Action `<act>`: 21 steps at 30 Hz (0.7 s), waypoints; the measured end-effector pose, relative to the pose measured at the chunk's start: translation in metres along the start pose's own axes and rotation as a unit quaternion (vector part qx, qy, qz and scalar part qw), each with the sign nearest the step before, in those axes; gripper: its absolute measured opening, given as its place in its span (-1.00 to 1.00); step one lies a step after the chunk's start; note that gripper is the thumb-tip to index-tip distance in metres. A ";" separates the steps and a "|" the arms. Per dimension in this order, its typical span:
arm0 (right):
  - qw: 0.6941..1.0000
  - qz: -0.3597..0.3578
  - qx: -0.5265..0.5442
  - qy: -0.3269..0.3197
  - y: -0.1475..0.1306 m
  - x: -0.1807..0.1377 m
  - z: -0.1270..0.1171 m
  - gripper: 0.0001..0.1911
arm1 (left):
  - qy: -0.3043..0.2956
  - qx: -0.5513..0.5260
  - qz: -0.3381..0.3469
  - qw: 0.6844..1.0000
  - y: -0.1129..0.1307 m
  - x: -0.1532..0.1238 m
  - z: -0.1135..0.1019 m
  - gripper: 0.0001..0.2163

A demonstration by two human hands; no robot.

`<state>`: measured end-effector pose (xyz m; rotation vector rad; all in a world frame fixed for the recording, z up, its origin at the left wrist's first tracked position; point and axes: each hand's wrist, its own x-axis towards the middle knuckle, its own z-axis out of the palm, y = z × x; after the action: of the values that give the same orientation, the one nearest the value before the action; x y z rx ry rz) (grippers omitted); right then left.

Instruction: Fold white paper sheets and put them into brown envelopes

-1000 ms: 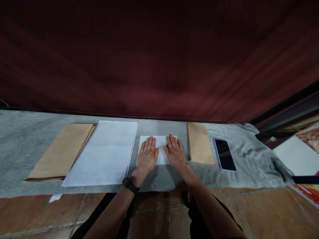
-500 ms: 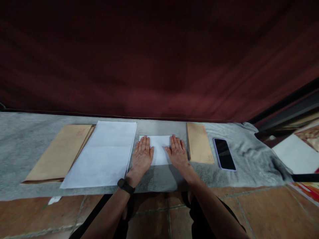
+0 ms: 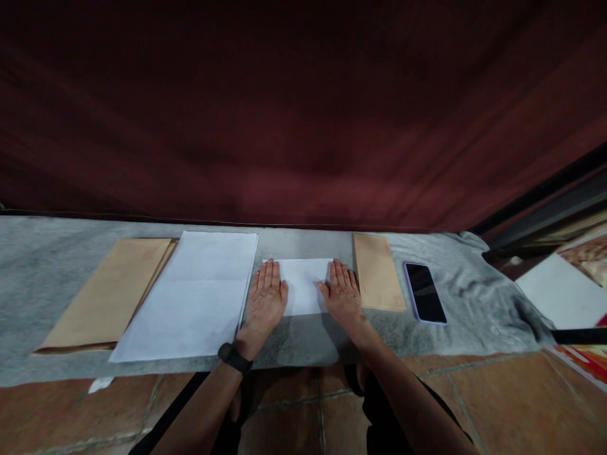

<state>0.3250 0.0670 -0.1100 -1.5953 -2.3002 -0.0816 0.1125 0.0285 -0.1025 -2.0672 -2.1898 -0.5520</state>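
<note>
A small white paper (image 3: 303, 287), which looks folded, lies flat on the grey cloth between my hands. My left hand (image 3: 266, 296) rests palm down over its left edge, fingers stretched out and the thumb pointing inward. Over its right edge my right hand (image 3: 342, 294) lies flat too, fingers straight and slightly spread. The palms cover both ends of the paper. Left of my left hand is a stack of large white paper sheets (image 3: 190, 297) with a faint crease across the middle. Close to my right hand lies a stack of small brown envelopes (image 3: 379, 272).
Large brown envelopes (image 3: 107, 294) are stacked at the far left. A phone (image 3: 425, 294) in a light purple case lies right of the small envelopes. Grey cloth (image 3: 478, 297) covers the surface, wrinkled at the right. A dark red curtain (image 3: 303, 126) hangs behind.
My hands have slid a little apart, the left one outward to the left and the right one slightly rightward. More of the white paper shows between them. The view has shifted slightly.
</note>
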 end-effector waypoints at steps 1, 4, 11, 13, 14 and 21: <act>1.000 0.004 0.002 0.000 -0.001 -0.001 -0.002 -0.32 | 0.006 -0.001 -0.003 1.000 0.000 -0.001 -0.001 -0.44; 1.000 -0.005 0.019 -0.002 -0.010 -0.005 -0.010 -0.32 | 0.018 -0.003 -0.010 1.000 0.008 -0.005 -0.004 -0.43; 0.992 -0.097 0.068 -0.049 -0.040 -0.025 -0.019 -0.42 | 0.000 -0.041 0.058 0.997 0.040 -0.031 -0.004 -0.43; 0.991 -0.099 0.069 -0.055 -0.040 -0.029 -0.016 -0.43 | -0.007 -0.033 0.061 0.998 0.041 -0.036 -0.001 -0.43; 0.991 -0.097 0.067 -0.056 -0.039 -0.030 -0.014 -0.43 | -0.011 -0.026 0.062 0.998 0.040 -0.037 0.000 -0.44; 0.994 -0.090 0.046 -0.043 -0.031 -0.031 -0.009 -0.39 | -0.026 0.006 0.043 0.999 0.029 -0.037 0.000 -0.46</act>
<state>0.3088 0.0256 -0.1067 -1.3701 -2.4707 0.0512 0.1441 -0.0060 -0.1082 -2.1826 -2.1139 -0.4809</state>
